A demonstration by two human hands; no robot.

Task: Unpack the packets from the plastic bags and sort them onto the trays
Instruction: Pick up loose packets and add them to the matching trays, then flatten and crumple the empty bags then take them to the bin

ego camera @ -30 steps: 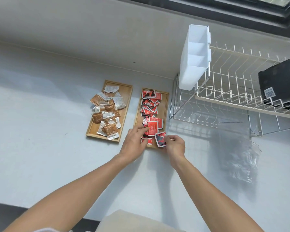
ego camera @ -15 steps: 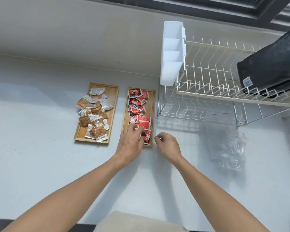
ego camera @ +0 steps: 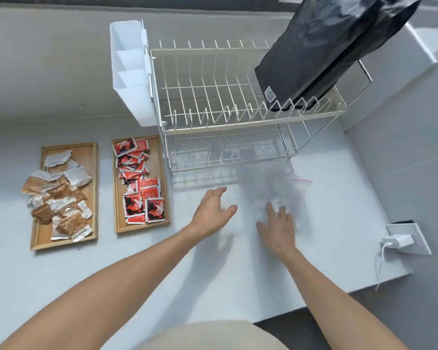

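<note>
Clear plastic bag [ego camera: 271,188] lies crumpled on the white counter [ego camera: 213,274], in front of the wire dish rack [ego camera: 225,117] and well right of both trays. It is blurred, and whether packets remain inside cannot be told.

Right hand [ego camera: 278,223] is palm down, fingers spread, with the fingertips at the near edge of the bag; contact is likely but a grip is not visible. Left hand [ego camera: 213,210] is open and empty, just left of the bag, not touching it.

Recommended procedure:
1. Pin the near edge with the right hand.
2. Find the bag mouth with the left hand and lift it; thin film will slide and collapse if pinched in the middle.
3. Tip the contents out over bare counter, away from the rack.

Sorting: brown packets [ego camera: 58,195] go on the left tray [ego camera: 89,152], red packets [ego camera: 139,183] on the right tray [ego camera: 159,147].
</note>
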